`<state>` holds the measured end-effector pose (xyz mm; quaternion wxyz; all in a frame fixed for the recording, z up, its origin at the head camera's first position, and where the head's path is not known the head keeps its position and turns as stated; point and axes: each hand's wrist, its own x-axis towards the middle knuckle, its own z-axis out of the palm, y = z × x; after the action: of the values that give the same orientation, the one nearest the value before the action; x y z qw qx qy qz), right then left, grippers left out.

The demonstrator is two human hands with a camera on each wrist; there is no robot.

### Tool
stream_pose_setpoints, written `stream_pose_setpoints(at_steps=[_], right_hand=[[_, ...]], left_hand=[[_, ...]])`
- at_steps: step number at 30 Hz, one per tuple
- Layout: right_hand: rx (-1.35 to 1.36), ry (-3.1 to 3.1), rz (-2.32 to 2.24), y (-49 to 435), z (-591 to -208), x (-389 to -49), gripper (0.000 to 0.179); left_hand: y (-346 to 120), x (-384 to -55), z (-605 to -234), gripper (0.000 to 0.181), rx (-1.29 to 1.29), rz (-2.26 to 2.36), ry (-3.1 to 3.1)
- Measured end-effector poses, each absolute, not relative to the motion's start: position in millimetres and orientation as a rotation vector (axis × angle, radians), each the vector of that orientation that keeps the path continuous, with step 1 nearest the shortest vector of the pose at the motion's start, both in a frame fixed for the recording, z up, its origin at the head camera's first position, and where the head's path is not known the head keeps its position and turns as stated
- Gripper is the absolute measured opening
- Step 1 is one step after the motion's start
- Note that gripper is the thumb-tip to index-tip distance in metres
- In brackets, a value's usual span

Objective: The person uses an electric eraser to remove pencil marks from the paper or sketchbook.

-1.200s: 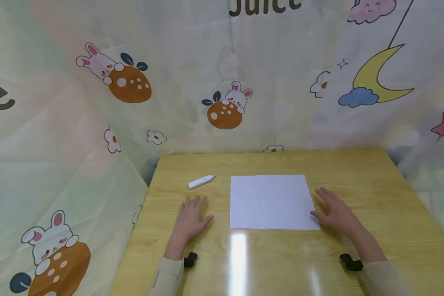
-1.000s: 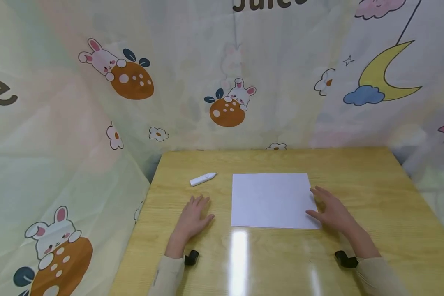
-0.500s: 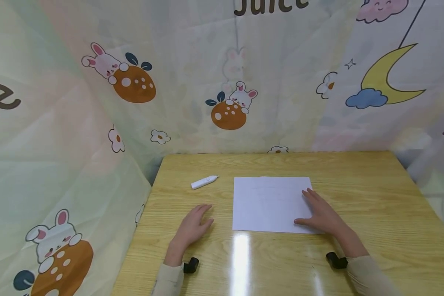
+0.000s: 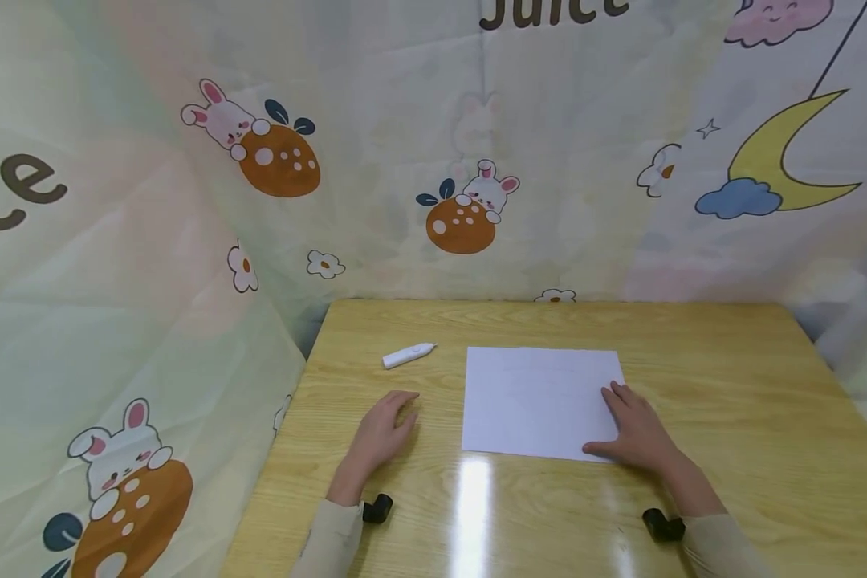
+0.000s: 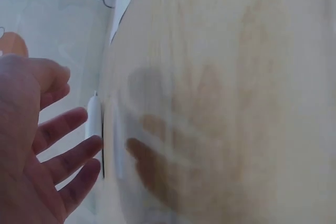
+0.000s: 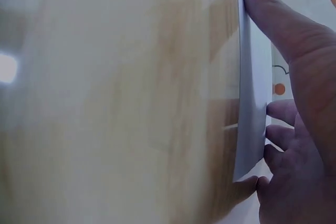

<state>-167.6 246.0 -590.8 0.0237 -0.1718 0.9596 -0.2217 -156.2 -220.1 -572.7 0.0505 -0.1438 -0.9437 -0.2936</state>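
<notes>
A white sheet of paper (image 4: 535,401) lies on the wooden table. My right hand (image 4: 636,433) is at its right edge, thumb over the near right corner and the other fingertips along the side. From the right wrist, the paper (image 6: 252,103) appears nearly edge-on, with the thumb and fingertips touching it. My left hand (image 4: 379,437) is held left of the sheet, fingers loosely bent and nothing in them. Beyond it lies a white pen-shaped tool (image 4: 409,355) with a thin tip. In the left wrist view, the fingers partly cover this tool (image 5: 93,116).
The wooden table (image 4: 730,385) ends at a patterned cloth backdrop (image 4: 376,160) at the back and left. A black camera (image 4: 378,509) sits at the left wrist and another black camera (image 4: 662,526) at the right wrist. Light glares on the near tabletop.
My right hand has moved left onto the paper's right edge, and the sheet is turned slightly. My left hand's spread fingers have drawn together and rolled sideways. The head view has shifted a little.
</notes>
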Motion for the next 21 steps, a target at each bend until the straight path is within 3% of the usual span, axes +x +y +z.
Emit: stream_pose_setpoints(at_steps=[21], right_hand=[[-0.496,2.976,-0.722,246.7,-590.6,-164.9,0.119]], left_hand=[[-242.8,-236.8,-546.7,0.032,-0.263,-0.958,-2.836]])
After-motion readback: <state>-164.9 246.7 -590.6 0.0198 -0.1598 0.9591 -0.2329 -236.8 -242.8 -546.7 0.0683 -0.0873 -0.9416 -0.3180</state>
